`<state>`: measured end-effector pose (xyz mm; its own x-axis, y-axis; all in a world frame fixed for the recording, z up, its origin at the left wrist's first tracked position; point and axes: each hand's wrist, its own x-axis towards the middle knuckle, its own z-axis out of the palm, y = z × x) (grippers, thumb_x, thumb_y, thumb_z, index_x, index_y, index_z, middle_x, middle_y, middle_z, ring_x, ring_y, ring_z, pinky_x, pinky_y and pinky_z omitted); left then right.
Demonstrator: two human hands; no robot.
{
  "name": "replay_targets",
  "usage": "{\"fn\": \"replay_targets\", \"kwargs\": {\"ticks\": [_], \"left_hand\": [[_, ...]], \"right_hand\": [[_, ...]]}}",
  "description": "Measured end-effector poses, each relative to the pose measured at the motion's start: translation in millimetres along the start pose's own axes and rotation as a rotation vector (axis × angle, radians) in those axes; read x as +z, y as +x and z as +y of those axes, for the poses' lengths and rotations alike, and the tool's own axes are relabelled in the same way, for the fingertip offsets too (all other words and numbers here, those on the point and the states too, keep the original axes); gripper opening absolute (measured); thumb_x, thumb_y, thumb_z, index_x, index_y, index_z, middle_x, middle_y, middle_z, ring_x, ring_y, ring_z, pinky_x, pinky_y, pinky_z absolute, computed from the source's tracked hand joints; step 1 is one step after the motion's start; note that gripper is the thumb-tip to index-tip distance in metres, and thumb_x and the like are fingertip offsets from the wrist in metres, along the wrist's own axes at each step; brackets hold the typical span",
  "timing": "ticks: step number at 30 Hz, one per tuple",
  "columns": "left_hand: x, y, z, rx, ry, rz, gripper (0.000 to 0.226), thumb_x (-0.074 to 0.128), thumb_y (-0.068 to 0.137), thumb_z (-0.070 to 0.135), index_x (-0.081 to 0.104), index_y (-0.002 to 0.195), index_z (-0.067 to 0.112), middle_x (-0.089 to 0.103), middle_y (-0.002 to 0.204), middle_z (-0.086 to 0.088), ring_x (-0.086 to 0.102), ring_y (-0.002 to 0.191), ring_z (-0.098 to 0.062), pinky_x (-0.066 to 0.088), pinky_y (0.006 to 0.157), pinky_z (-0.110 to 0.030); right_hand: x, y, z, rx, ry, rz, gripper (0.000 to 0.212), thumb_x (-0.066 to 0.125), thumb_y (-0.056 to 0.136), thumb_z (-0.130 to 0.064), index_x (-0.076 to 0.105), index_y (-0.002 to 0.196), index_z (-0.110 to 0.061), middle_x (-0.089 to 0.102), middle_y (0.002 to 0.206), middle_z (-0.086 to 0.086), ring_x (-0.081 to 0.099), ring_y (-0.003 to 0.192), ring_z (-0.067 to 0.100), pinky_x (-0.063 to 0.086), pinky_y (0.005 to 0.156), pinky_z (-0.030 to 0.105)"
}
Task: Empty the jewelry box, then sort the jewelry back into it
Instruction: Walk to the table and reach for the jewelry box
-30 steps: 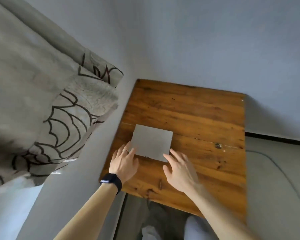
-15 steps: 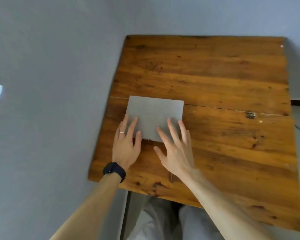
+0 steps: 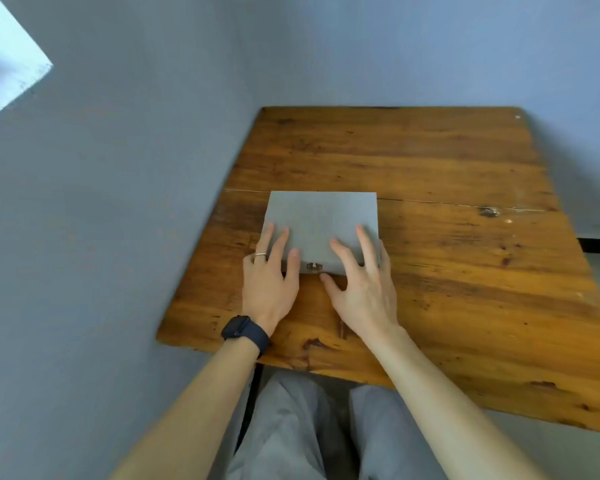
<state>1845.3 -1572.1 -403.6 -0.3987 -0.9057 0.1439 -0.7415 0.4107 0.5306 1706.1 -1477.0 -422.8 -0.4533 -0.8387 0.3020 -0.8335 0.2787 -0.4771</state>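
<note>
So our left hand (image 3: pixel 269 282) is lying flat on the near left corner of the jewelry box (image 3: pixel 323 216), fingers straight and relaxed on the lid, not gripping anything, with the thumb tip sitting just left of the clasp (image 3: pixel 314 266). There's a thin silver ring (image 3: pixel 260 255) on one finger and a dark smartwatch (image 3: pixel 245 332) on that wrist. Our right hand (image 3: pixel 364 285) is doing much the same on the near right corner: fingers spread and straight on the lid, the outer one running down along the box's right edge, and the thumb down on the wood just in front of the box, right of the clasp. That hand isn't curled around anything either. The little metal clasp peeks out in the gap between the two hands. The box itself is a flat grey rectangle with its lid down, so what's inside is hidden, and our hands cover both near corners. It sits toward the left side of a worn wooden table (image 3: pixel 465 289), right on a long crack in the boards, well apart from a dark knot (image 3: pixel 488 212) out to the right. The table is pushed into a corner of blue-grey wall (image 3: pixel 118 237), and our grey trousers (image 3: pixel 291 427) show under its near edge.
</note>
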Motion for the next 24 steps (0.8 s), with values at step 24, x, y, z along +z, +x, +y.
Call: {"fn": "replay_targets", "kwargs": {"ticks": [24], "left_hand": [[11,-84,15,0.427,0.058,-0.142,0.07,0.022,0.092,0.07,0.019,0.155,0.039,-0.001,0.162,0.021,0.016,0.151,-0.013,0.05,0.103,-0.038]], "right_hand": [[-50,-116,42,0.108,-0.047,0.18,0.066,0.072,0.079,-0.059,0.055,0.139,-0.034,0.031,0.16,0.001,0.037,0.137,0.035,0.056,0.09,0.044]]}}
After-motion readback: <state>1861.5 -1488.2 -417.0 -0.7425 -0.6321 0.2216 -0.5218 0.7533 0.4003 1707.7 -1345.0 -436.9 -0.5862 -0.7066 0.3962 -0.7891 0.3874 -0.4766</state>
